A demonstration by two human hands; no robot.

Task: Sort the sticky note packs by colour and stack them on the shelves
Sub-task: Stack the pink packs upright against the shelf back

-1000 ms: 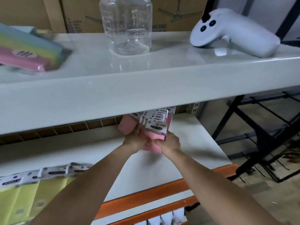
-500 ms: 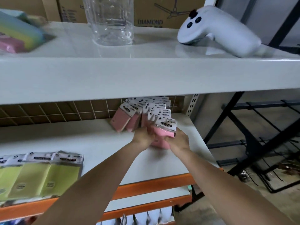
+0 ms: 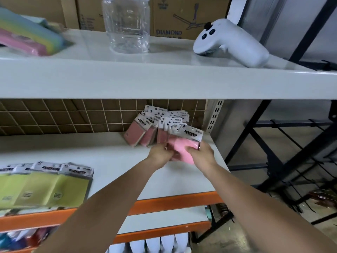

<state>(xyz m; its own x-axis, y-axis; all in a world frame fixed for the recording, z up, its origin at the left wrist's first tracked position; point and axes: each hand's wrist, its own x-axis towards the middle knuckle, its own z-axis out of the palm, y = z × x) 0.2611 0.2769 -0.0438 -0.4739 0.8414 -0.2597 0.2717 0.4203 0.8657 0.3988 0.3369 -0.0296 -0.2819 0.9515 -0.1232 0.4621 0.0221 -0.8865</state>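
Observation:
On the middle shelf [image 3: 113,161] several pink sticky note packs [image 3: 145,128] lean against the wire grid at the back right. My left hand [image 3: 160,154] and my right hand [image 3: 202,155] both grip a pink pack [image 3: 184,147] at the front of that row, its white header card upright. A row of yellow packs [image 3: 45,187] lies flat at the shelf's front left. A multicoloured pile of packs [image 3: 27,37] sits on the top shelf at the left.
On the top shelf [image 3: 164,79] stand a clear plastic jar [image 3: 127,24] and a white handheld controller [image 3: 229,42], with cardboard boxes [image 3: 182,15] behind. White packs [image 3: 155,243] show on a lower shelf. A black metal rack [image 3: 291,143] stands to the right.
The view has dropped and widened, showing more of the middle shelf. Both hands have stayed on the front pink pack at the row's right end.

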